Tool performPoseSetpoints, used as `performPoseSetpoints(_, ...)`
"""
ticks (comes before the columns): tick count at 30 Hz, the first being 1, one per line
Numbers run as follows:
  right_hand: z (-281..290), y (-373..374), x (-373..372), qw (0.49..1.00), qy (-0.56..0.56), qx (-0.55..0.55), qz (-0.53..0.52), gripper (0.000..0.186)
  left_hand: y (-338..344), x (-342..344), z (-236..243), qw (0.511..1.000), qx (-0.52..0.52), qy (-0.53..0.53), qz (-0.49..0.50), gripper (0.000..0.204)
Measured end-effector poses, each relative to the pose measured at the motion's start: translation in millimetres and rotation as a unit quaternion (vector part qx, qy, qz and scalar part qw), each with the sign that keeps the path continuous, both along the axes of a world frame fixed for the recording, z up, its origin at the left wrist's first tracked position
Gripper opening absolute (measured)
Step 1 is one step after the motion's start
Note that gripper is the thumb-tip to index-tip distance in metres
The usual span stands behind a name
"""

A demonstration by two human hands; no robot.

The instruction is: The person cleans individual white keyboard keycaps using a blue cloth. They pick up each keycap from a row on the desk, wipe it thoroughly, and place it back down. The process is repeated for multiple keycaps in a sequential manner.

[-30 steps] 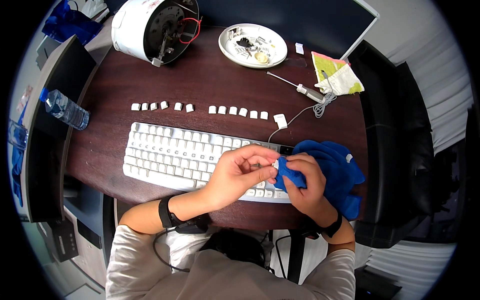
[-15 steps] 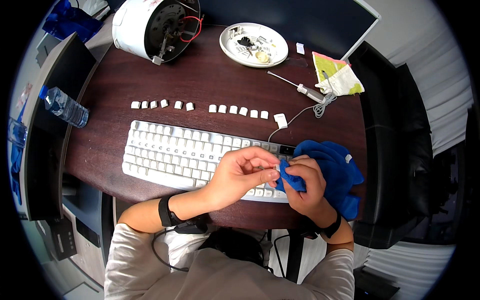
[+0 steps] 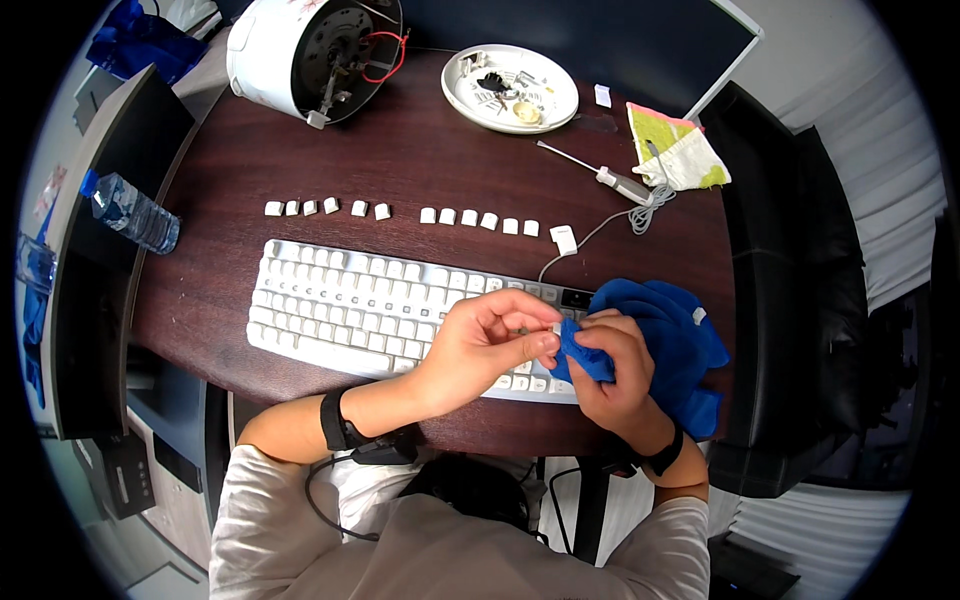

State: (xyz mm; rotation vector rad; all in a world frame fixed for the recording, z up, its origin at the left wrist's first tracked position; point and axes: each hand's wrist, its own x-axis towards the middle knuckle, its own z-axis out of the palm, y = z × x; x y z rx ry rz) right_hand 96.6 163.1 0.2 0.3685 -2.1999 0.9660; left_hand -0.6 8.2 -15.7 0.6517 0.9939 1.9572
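Above the right part of a white keyboard point(image 3: 330, 341), my two hands meet. My left hand point(image 3: 487, 343) pinches a small white keycap point(image 3: 556, 328) between thumb and fingertips. A bunched corner of the blue cloth point(image 3: 672, 345) is gripped in my right hand point(image 3: 617, 365) and presses against the keycap. The rest of the cloth lies on the table beside the keyboard's right end. One keyboard row shows bare dark switches. Behind the keyboard several loose keycaps point(image 3: 448, 216) stand in a line with gaps, and a larger one point(image 3: 563, 240) ends it at the right.
Farther back are a screwdriver point(image 3: 625, 186), a coiled grey cable point(image 3: 650, 212), a folded yellow-white cloth point(image 3: 680, 160) and a white dish point(image 3: 458, 112) of small parts. An opened white appliance point(image 3: 262, 60) lies at the back left. A water bottle point(image 3: 135, 212) is at the left edge.
Both hands stay together at nearly the same spot, with the cloth still against the keycap. The whole picture shifts very slightly; nothing else visibly differs.
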Motion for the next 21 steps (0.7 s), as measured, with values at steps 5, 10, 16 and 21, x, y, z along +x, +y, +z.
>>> performPoseSetpoints(5, 0.2, 2.6, -1.7, 1.000, -0.013, 0.000, -0.005, 0.034, -1.6, 1.6, 1.7, 1.000, 0.002, -0.001, -0.009, 0.018)
performPoseSetpoints(10, -2.3, 1.7, 1.9, 1.000, -0.006, -0.002, 0.028, 0.034, -0.2, 0.0, -2.5, 1.000, 0.024, -0.008, -0.001, 0.017)
performPoseSetpoints(16, 2.4, 0.5, -1.3, 1.000, -0.007, 0.003, -0.001, 0.035, 0.0, 0.1, -1.6, 1.000, 0.000, 0.018, 0.002, 0.017)
performPoseSetpoints(21, 1.5, 1.2, -0.1, 1.000, -0.026, 0.004, 0.015, 0.035, -0.9, -2.9, -1.0, 1.000, 0.020, 0.006, 0.010, 0.018)
